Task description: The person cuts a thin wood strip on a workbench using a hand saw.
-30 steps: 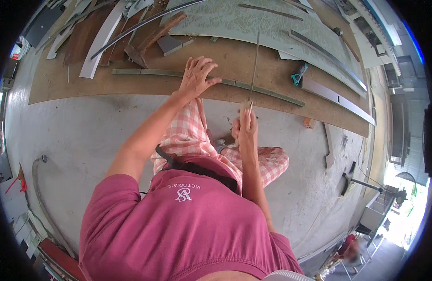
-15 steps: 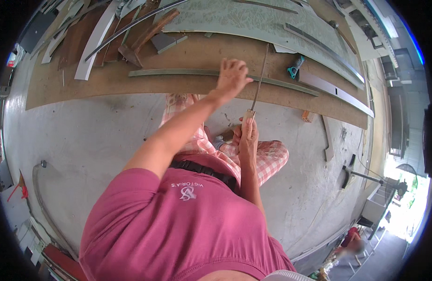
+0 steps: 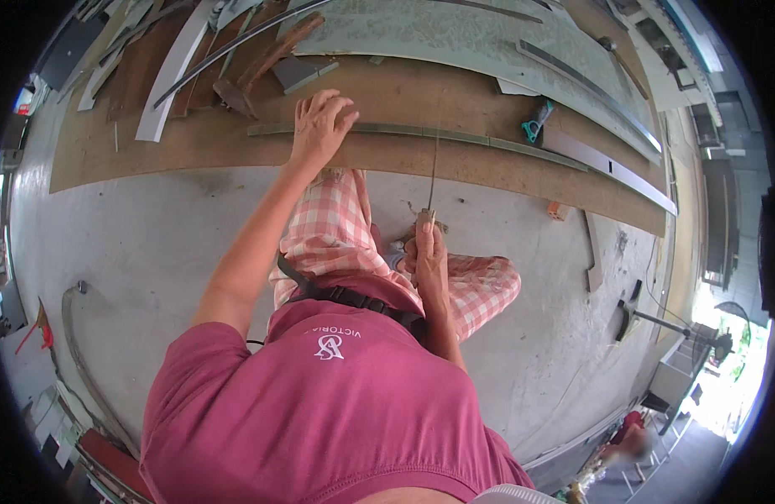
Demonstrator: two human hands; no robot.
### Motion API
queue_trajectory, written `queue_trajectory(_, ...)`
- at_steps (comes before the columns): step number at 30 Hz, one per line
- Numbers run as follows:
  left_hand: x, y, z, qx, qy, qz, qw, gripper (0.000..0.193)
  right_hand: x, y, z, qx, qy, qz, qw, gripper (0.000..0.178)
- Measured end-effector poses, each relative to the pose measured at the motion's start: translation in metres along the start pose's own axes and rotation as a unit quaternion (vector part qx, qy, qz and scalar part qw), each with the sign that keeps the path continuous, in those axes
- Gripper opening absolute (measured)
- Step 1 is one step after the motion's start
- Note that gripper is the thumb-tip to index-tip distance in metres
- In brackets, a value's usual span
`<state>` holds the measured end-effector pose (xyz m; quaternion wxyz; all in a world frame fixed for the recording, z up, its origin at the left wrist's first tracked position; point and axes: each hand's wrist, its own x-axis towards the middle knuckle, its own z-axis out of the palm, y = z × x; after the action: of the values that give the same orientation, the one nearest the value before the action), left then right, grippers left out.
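Observation:
My right hand (image 3: 429,248) is closed round the wooden handle of a long, thin-bladed tool (image 3: 434,172), whose kind I cannot make out edge-on. Its blade points away from me and crosses a long, narrow grey-green strip (image 3: 387,128) lying on the brown board. Over the left part of that strip is my left hand (image 3: 319,126), fingers apart and loosely bent, with nothing seen in it. Whether it touches the strip I cannot tell. To the hand's left lies a hammer (image 3: 266,63) with a wooden handle, and a small dark grey block (image 3: 300,76) is just beyond.
The brown board (image 3: 194,155) spans in front of my knees. Right of the blade lie a teal-handled tool (image 3: 535,122) and a metal bar (image 3: 610,166). A patterned pale green sheet (image 3: 455,38) covers the far side. An orange block (image 3: 558,210) sits on the floor.
My left hand has moved left along the strip. My right hand has drawn the bladed tool back toward me and slightly left. The strip has shifted a little to the right.

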<state>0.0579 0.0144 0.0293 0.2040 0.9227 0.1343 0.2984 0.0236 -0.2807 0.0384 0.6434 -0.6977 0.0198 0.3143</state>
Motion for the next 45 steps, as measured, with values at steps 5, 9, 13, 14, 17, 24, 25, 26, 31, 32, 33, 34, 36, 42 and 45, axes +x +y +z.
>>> queue_trajectory(5,-0.029,-0.008,0.001,0.047,-0.022,0.008,0.999,0.029,0.008,0.0,0.013,-0.018,-0.019,0.028,0.999,0.044)
queue_trajectory(9,-0.032,-0.012,0.009,0.063,-0.007,-0.001,0.998,0.029,0.013,0.011,0.008,-0.037,-0.02,0.045,0.998,0.045)
queue_trajectory(13,-0.031,-0.011,0.007,0.062,-0.009,-0.002,0.998,0.028,0.012,0.012,0.012,-0.014,-0.007,0.007,1.0,0.039)
queue_trajectory(14,-0.031,-0.01,0.007,0.065,-0.007,-0.002,0.998,0.028,0.013,0.015,0.011,-0.018,-0.007,0.002,1.0,0.039)
queue_trajectory(17,-0.03,-0.009,0.007,0.066,-0.002,-0.001,0.998,0.029,0.014,0.02,0.01,-0.015,-0.016,0.002,1.0,0.039)
queue_trajectory(24,-0.03,-0.01,0.008,0.05,0.014,-0.003,0.999,0.029,0.039,-0.025,0.013,0.018,-0.032,0.072,0.997,0.04)
queue_trajectory(25,-0.03,-0.012,0.008,0.053,0.017,-0.004,0.998,0.029,0.039,-0.025,0.014,0.017,-0.035,0.07,0.997,0.04)
queue_trajectory(26,-0.032,-0.012,0.01,0.059,0.01,-0.006,0.998,0.03,0.034,-0.024,0.015,-0.012,-0.023,0.08,0.996,0.04)
queue_trajectory(31,-0.028,-0.004,0.009,0.062,-0.007,-0.009,0.998,0.032,0.011,0.009,0.002,-0.059,-0.015,0.029,0.998,0.039)
queue_trajectory(32,-0.027,-0.007,0.007,0.065,-0.001,-0.006,0.998,0.032,0.012,-0.003,0.007,-0.049,-0.016,0.041,0.998,0.039)
queue_trajectory(33,-0.029,-0.008,0.004,0.067,0.005,-0.003,0.998,0.032,0.013,-0.015,0.011,-0.04,-0.017,0.054,0.998,0.039)
queue_trajectory(34,-0.032,-0.01,0.003,0.069,0.005,-0.004,0.998,0.032,0.015,-0.039,0.022,-0.056,0.003,0.101,0.993,0.039)
queue_trajectory(36,-0.032,-0.012,0.005,0.065,0.007,-0.009,0.998,0.032,0.031,-0.034,0.021,-0.029,-0.009,0.079,0.996,0.039)
queue_trajectory(42,-0.029,-0.008,0.009,0.064,0.006,-0.008,0.998,0.031,0.025,0.021,0.003,-0.091,-0.017,-0.005,0.996,0.04)
queue_trajectory(45,-0.035,-0.01,0.005,0.068,0.006,-0.01,0.998,0.031,0.009,-0.018,0.018,-0.048,-0.015,0.057,0.997,0.041)
